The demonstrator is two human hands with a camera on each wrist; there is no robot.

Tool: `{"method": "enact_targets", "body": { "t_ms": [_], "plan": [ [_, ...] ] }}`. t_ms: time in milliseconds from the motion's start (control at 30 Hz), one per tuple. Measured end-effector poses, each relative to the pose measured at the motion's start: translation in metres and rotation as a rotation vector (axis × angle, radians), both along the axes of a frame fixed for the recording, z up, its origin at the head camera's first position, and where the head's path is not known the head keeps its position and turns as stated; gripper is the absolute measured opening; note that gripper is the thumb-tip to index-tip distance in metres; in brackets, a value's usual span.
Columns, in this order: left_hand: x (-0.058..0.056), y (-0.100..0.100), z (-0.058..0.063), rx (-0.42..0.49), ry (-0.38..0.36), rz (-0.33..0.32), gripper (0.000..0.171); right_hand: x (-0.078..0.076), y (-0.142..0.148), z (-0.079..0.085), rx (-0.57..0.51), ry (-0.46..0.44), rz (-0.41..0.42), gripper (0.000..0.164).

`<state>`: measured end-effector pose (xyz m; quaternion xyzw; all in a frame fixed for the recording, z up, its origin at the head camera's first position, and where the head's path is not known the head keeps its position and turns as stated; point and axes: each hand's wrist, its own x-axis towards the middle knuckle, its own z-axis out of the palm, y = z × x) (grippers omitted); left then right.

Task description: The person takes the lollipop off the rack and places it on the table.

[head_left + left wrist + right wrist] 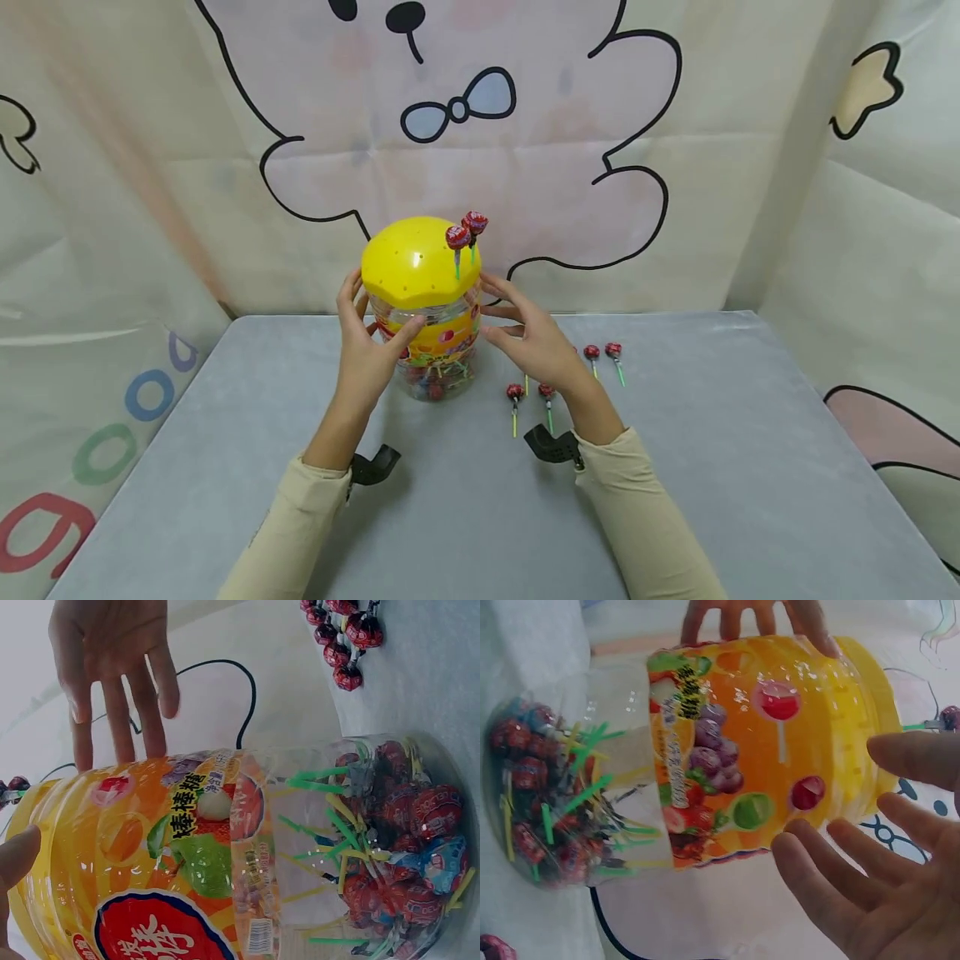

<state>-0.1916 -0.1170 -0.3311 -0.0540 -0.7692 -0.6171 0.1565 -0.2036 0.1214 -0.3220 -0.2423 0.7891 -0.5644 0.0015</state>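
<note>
A clear plastic candy jar [442, 337] stands on the table, with a yellow holed lid [412, 258] and an orange fruit label. Two red-wrapped lollipops [457, 238] stick up from the lid's right side. My left hand [363, 354] holds the jar's upper left side, thumb across the front. On the right, my right hand [536, 342] is beside the jar just below the lid, its fingers mostly straight in the left wrist view; whether all of them touch is unclear. Through the jar's wall, wrapped lollipops [555, 787] with green and yellow sticks show at the bottom.
Several red lollipops [547, 392] lie on the grey table [465, 517] right of the jar, some partly behind my right hand and wrist. A printed cloth backdrop [555, 192] rises close behind the jar.
</note>
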Motion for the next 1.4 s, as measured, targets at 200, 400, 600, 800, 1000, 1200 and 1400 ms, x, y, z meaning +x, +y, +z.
{"method": "enact_targets", "body": {
  "t_ms": [200,400,600,800,1000,1200,1400],
  "plan": [
    [-0.002,-0.006,-0.003,0.015,0.007,0.005,0.092,-0.01,-0.005,0.03,-0.017,0.103,-0.098,0.057],
    [-0.004,-0.005,-0.003,0.018,0.006,0.0,0.092,-0.024,-0.01,0.062,0.025,0.25,-0.108,0.058],
    [-0.003,-0.008,-0.003,0.021,-0.011,0.027,0.09,-0.027,-0.017,0.072,0.089,0.296,-0.091,0.057],
    [-0.003,-0.006,-0.001,0.024,-0.007,0.021,0.09,-0.035,-0.018,0.074,0.062,0.32,-0.122,0.049],
    [-0.002,-0.005,-0.001,0.012,0.009,0.008,0.091,-0.038,-0.015,0.083,-0.082,0.378,-0.136,0.043],
    [-0.003,-0.005,-0.002,0.003,0.019,-0.003,0.092,-0.027,-0.003,0.085,-0.121,0.358,-0.149,0.041],
    [-0.005,-0.005,-0.004,-0.002,0.024,0.001,0.091,-0.016,0.012,0.072,-0.114,0.307,-0.177,0.038]
  ]
}}
